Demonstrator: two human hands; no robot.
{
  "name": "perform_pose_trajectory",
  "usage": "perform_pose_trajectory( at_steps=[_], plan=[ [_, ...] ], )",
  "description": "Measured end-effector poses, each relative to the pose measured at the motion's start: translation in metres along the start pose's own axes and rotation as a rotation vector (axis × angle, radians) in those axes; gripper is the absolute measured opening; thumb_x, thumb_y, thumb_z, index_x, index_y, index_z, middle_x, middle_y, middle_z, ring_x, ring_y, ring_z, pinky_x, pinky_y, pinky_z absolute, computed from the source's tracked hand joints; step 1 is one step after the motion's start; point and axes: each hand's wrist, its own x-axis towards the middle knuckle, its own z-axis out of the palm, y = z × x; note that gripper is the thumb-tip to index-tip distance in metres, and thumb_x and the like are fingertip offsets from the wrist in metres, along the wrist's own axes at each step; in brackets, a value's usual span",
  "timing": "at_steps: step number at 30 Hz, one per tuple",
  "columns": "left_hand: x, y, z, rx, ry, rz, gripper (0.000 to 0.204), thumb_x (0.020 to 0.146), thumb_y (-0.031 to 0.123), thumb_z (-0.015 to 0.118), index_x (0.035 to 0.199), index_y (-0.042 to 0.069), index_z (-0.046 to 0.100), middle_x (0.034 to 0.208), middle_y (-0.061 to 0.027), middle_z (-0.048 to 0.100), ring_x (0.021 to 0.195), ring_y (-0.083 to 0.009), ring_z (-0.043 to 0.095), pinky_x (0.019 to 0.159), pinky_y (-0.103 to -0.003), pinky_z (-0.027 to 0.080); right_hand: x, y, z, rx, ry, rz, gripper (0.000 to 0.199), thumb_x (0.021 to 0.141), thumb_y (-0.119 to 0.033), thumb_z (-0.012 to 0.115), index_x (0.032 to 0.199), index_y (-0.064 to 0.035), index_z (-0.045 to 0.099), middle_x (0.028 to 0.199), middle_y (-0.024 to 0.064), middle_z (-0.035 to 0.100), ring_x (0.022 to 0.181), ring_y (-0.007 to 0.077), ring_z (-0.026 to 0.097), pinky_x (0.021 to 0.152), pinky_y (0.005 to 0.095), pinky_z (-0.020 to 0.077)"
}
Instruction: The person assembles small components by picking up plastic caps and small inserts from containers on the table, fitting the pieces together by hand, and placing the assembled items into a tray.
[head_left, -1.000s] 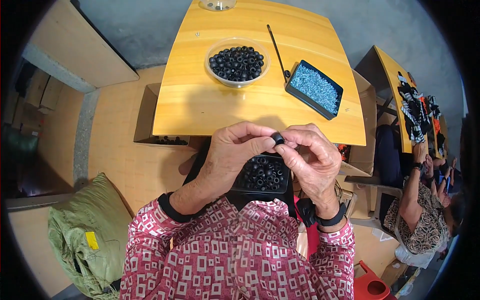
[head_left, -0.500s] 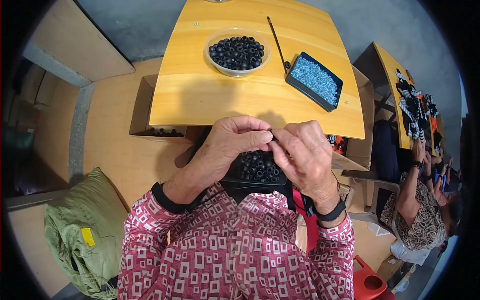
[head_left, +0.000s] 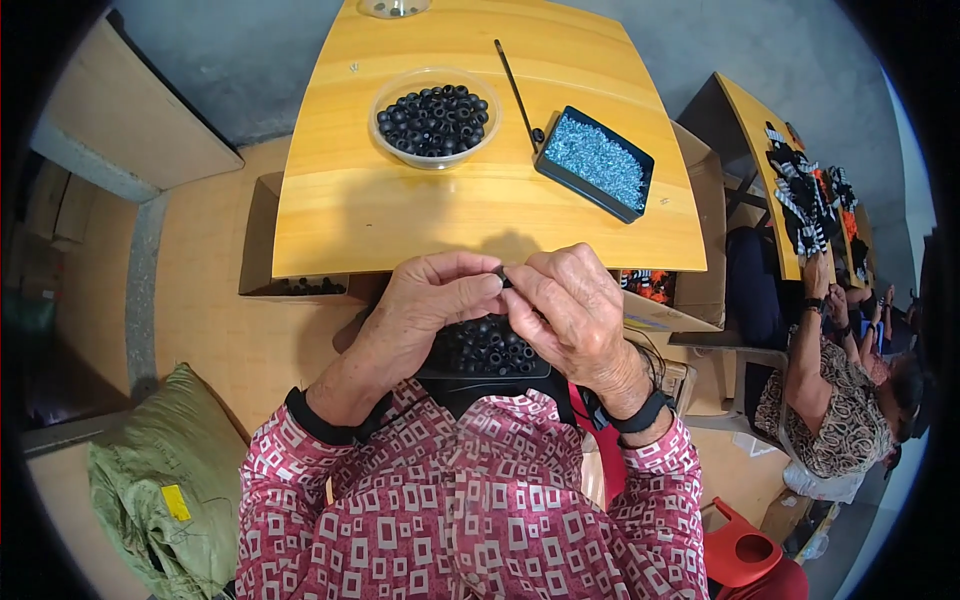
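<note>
Above my lap, my left hand (head_left: 425,305) pinches a small black bead-like piece (head_left: 504,278) between thumb and index finger. Meeting it from the other side, the fingertips of my right hand (head_left: 572,312) are closed on the same piece, and most of it is hidden by the fingers. Just below both hands, a black tray (head_left: 480,377) on my lap holds many black ring-shaped pieces (head_left: 497,352). Farther off on the table stands a clear round bowl (head_left: 384,148) of round black pieces with holes. Right of it lies a black rectangular tray (head_left: 585,195) filled with tiny clear bluish pieces.
A thin black rod (head_left: 514,85) lies on the yellow wooden table (head_left: 400,230). Cardboard boxes (head_left: 262,240) flank the table. A green sack (head_left: 165,480) rests at left, a red plastic stool (head_left: 740,550) at lower right. At right, a person (head_left: 830,410) works at another table.
The table and its contents have shifted left and slightly down in view. Both hands still pinch the small black piece, which shows a little more between the fingertips.
</note>
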Motion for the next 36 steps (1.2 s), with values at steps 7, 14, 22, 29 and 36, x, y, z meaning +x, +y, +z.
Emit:
perform_pose_trajectory(
  at_steps=[7, 14, 22, 29, 36],
  plan=[
    [0.010, -0.007, -0.009, -0.096, -0.037, -0.023, 0.024, 0.089, 0.010, 0.065, 0.111, 0.000, 0.062, 0.101, -0.0076, 0.066, 0.094, -0.0154, 0.065, 0.084, -0.025, 0.054, 0.008, 0.013, -0.011, 0.099, -0.182, 0.057, 0.019, 0.075, -0.006, 0.068, 0.092, -0.0007, 0.065, 0.087, 0.0090, 0.059, 0.077, 0.0248, 0.057, 0.067, 0.0356, 0.0473],
    [0.016, -0.006, -0.009, -0.145, -0.045, -0.124, 0.023, 0.088, 0.005, 0.064, 0.111, -0.001, 0.062, 0.104, -0.0123, 0.066, 0.095, -0.0196, 0.066, 0.087, -0.027, 0.054, 0.035, 0.140, -0.040, -0.171, -0.158, 0.410, 0.019, 0.080, -0.011, 0.068, 0.095, 0.0003, 0.067, 0.089, 0.0145, 0.065, 0.078, 0.0276, 0.064, 0.070, 0.0353, 0.0504],
    [0.016, -0.007, -0.009, -0.140, -0.005, -0.139, 0.027, 0.088, 0.004, 0.064, 0.114, -0.002, 0.061, 0.106, -0.0133, 0.066, 0.097, -0.0193, 0.066, 0.087, -0.026, 0.054, 0.041, 0.167, -0.012, -0.285, -0.466, 0.497, 0.022, 0.075, -0.008, 0.067, 0.096, -0.0011, 0.069, 0.089, 0.0157, 0.067, 0.082, 0.0301, 0.064, 0.077, 0.0368, 0.0514],
    [0.018, -0.006, -0.009, -0.171, 0.005, -0.162, 0.026, 0.090, 0.007, 0.063, 0.114, -0.002, 0.060, 0.104, -0.0135, 0.066, 0.096, -0.0194, 0.066, 0.088, -0.026, 0.054, 0.034, 0.171, -0.016, -0.027, -0.325, 0.633, 0.018, 0.077, -0.010, 0.068, 0.092, 0.0003, 0.068, 0.085, 0.0152, 0.067, 0.081, 0.0247, 0.066, 0.076, 0.0346, 0.0520],
    [0.021, -0.005, -0.007, -0.206, -0.018, -0.168, 0.022, 0.091, 0.007, 0.060, 0.111, -0.002, 0.060, 0.100, -0.0145, 0.067, 0.090, -0.0191, 0.068, 0.084, -0.028, 0.056, 0.040, 0.169, -0.012, -0.041, -0.404, 0.641, 0.015, 0.077, -0.011, 0.068, 0.087, 0.0001, 0.067, 0.083, 0.0146, 0.068, 0.081, 0.0295, 0.065, 0.078, 0.0376, 0.0517]
  ],
)
